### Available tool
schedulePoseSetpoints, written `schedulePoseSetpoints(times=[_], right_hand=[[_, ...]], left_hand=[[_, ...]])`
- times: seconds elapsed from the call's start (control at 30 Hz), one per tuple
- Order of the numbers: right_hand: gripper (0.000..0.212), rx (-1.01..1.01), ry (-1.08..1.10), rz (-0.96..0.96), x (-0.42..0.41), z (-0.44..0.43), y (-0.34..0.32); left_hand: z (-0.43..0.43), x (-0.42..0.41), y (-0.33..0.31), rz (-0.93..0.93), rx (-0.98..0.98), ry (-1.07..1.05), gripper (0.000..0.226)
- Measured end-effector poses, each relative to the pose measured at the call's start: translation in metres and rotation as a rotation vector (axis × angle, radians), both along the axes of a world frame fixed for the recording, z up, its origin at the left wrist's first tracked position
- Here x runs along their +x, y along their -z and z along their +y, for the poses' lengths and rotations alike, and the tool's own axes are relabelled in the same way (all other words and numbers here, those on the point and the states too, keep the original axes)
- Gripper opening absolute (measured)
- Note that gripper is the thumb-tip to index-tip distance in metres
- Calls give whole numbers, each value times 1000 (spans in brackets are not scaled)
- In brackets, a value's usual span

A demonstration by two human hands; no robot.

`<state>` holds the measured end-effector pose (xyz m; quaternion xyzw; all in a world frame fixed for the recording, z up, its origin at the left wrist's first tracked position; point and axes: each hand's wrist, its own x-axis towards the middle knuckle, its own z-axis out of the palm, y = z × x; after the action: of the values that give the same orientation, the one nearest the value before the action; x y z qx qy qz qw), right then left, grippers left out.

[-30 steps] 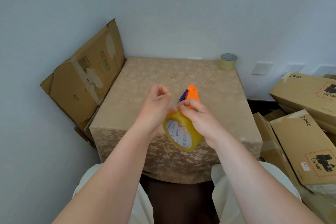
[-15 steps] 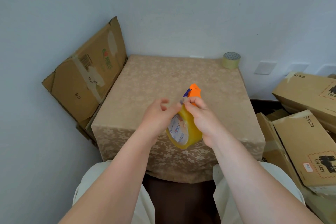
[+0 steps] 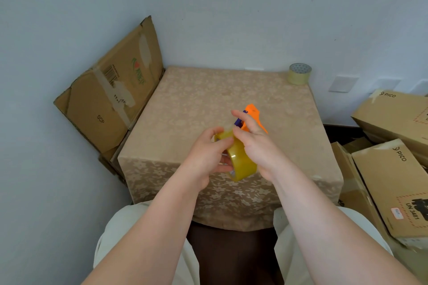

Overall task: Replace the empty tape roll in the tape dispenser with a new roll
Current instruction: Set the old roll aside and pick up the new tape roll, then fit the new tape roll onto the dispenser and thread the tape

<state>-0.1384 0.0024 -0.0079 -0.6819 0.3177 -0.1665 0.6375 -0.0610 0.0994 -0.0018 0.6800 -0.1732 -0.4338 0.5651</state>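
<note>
Hands meet above the near half of a table draped in a beige floral cloth. Between them sits a full roll of yellowish clear packing tape, mounted on an orange tape dispenser with a purple part beside it. The left hand curls around the roll's left side, thumb and fingertips pressed on its rim, fingers partly hidden behind the roll. The right hand closes on the roll and dispenser from the right; its thumb lies on the top of the tape, while its index finger stretches out straight, just past the purple part. The dispenser's orange end pokes out beyond the right fingers, away from the person.

Well beyond both hands, at the table's far right corner by the wall, stands a nearly spent tape roll.

Left of the left hand, a flattened cardboard box leans on the wall; it shows a barcode, a green and red logo too blurred to read, and the letters "SCP". Right of the right hand lie stacked cardboard boxes printed "PICO" and "UN 3481".
</note>
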Motion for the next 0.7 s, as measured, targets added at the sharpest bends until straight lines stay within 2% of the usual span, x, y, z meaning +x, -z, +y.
schedulePoseSetpoints(times=[0.17,0.27,0.33,0.4,0.47,0.53,0.63,0.7], right_hand=[[42,-103,28,136,11,-7,2],[39,-9,70,156,15,-15,8],[34,0,175,172,17,-23,14],[34,-156,230,289,18,-31,23],[31,-314,188,398,19,-33,33],[22,-388,99,489,20,-34,47],[32,-474,16,638,22,-39,64],[36,-525,60,672,24,-43,70]], left_hand=[[-6,0,8,96,-37,-82,43],[-10,10,13,153,-41,-192,40],[-10,19,15,162,-31,-258,38],[-8,26,16,198,-40,-299,39],[-6,31,18,232,-63,-317,51],[-5,35,20,237,-72,-319,65],[-5,37,19,235,-73,-317,72],[-4,37,19,240,-68,-310,73]])
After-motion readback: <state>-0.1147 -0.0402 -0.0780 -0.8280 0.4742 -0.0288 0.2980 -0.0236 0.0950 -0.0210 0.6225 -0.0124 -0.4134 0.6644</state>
